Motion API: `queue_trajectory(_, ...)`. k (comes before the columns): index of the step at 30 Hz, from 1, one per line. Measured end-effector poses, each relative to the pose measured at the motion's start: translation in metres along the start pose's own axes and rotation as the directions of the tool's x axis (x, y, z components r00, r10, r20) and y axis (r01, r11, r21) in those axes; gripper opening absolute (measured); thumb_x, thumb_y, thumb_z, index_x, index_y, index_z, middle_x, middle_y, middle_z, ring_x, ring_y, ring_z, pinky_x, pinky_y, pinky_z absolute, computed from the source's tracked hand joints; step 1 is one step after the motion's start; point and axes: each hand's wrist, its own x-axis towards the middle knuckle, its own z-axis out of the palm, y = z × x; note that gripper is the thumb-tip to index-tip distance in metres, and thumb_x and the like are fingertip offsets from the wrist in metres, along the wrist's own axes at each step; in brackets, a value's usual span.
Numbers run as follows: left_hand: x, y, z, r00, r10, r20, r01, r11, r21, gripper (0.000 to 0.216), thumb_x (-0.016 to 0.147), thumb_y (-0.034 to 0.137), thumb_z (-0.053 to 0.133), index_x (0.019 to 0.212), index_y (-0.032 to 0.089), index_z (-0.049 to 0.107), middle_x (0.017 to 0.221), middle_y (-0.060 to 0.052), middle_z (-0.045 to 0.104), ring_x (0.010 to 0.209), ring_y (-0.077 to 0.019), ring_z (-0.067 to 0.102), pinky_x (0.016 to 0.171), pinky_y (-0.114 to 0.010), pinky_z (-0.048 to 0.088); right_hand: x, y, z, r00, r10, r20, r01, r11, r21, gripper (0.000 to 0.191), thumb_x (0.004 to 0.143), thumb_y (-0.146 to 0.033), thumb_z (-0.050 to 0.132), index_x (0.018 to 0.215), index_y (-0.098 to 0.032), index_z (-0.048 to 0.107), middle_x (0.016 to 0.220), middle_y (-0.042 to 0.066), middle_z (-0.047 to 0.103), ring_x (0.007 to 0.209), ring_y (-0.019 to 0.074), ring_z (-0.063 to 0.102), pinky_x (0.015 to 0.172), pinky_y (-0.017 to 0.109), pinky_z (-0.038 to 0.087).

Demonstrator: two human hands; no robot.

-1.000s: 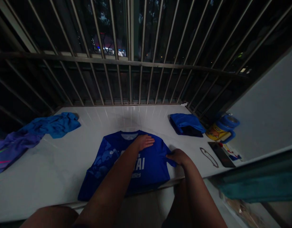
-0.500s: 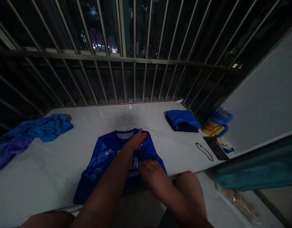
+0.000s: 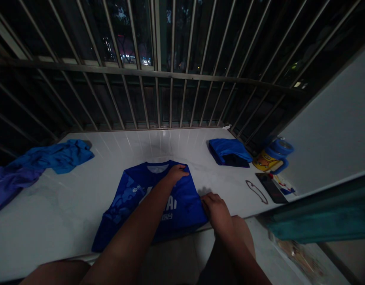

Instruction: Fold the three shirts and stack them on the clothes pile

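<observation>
The one head-worn view looks forward and down from above the near hem of the shirt (image 3: 131, 194), close enough that the shirt fills the lower middle. It faces the bars (image 3: 172, 99) beyond the shirt and takes in the ledge (image 3: 66, 206) on both sides of the shirt.

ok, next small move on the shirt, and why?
Probably fold the left side of the shirt inward: its right edge looks folded in by the right hand, the left hand rests at the collar end, and the left sleeve lies spread on the counter.
</observation>
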Motion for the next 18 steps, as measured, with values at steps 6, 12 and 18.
queue_trajectory(6, -0.005, 0.019, 0.006, 0.979, 0.205, -0.002, -0.203, 0.968, 0.148, 0.053, 0.066, 0.008, 0.097, 0.113, 0.019, 0.076, 0.115, -0.012, 0.083, 0.106, -0.0282, 0.079, 0.104, -0.042, 0.060, -0.001, -0.002, -0.003, 0.994, 0.094, 0.049, -0.090, 0.992, -0.089, 0.032, 0.110, -0.024, 0.051, 0.127, -0.027, 0.079, 0.124, 0.012, 0.078, 0.113, 0.0267, 0.072, 0.093, 0.034, 0.054)
queue_trajectory(12, -0.034, 0.037, -0.015, 0.901, 0.434, -0.031, -0.411, 0.872, 0.264, 0.040, 0.081, 0.012, 0.085, 0.118, 0.025, 0.077, 0.151, -0.012, 0.069, 0.154, -0.0327, 0.052, 0.136, -0.044, 0.031, 0.003, -0.004, -0.011, 0.997, 0.075, -0.032, -0.078, 0.993, -0.089, 0.026, 0.109, -0.027, 0.055, 0.112, -0.023, 0.080, 0.111, 0.013, 0.080, 0.100, 0.0285, 0.076, 0.081, 0.035, 0.056)
queue_trajectory(18, -0.067, 0.041, -0.144, 0.883, 0.351, -0.313, -0.157, 0.847, 0.508, 0.020, 0.090, 0.020, 0.070, 0.109, 0.019, 0.073, 0.145, -0.023, 0.067, 0.157, -0.0432, 0.044, 0.137, -0.053, 0.024, 0.066, -0.005, -0.035, 0.992, 0.109, -0.067, -0.105, 0.993, 0.057, 0.027, 0.108, -0.026, 0.055, 0.112, -0.020, 0.081, 0.114, 0.014, 0.082, 0.101, 0.0249, 0.077, 0.089, 0.032, 0.053)
